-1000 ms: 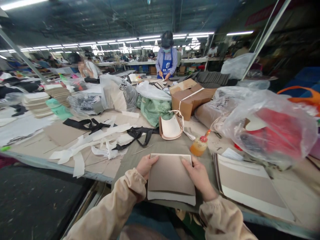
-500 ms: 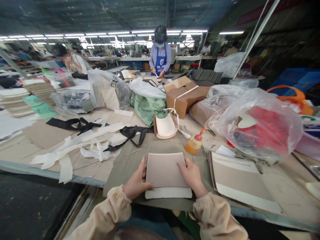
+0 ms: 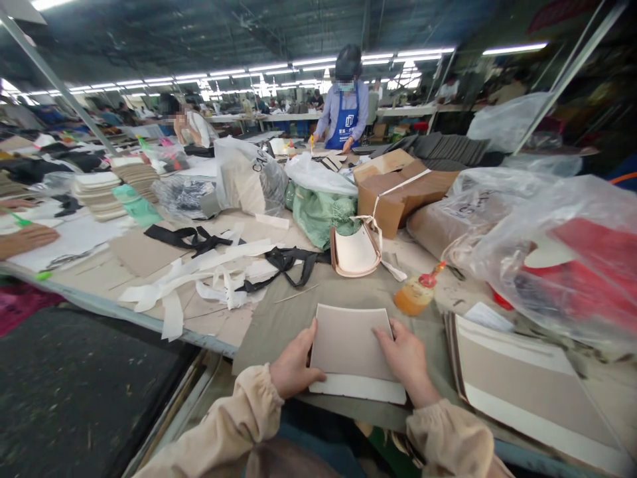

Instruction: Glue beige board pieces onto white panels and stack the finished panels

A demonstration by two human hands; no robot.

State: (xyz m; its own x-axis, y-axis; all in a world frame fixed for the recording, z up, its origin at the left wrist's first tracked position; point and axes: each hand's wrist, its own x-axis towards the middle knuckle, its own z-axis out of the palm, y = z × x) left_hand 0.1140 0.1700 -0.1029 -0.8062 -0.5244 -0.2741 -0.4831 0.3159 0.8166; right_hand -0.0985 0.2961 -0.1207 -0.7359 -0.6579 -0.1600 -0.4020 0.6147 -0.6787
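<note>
A flat taupe panel [image 3: 352, 342] with a white strip along its near edge lies in front of me on a grey-green sheet [image 3: 269, 325]. My left hand [image 3: 297, 364] grips its left edge, thumb resting on the top near the lower corner. On the opposite edge my right hand [image 3: 405, 355] is closed, thumb on top and the other fingers partly hidden. Just beyond the panel stands a bottle of amber liquid [image 3: 413, 300] with a red cap. To the right lies a stack of similar taupe and white panels [image 3: 527, 378].
White strips [image 3: 172, 312] and black straps [image 3: 288, 265] lie to the left. Curved bundled pieces [image 3: 355, 251], a cardboard box [image 3: 393, 192] and clear plastic bags [image 3: 552, 245] stand farther back. A co-worker's hand [image 3: 32, 240] shows at far left; another person in a blue apron [image 3: 347, 123] works opposite.
The view has turned left, so everything sits farther right in the picture. A co-worker's hands have come into view at the left edge. Both my hands still hold the panel.
</note>
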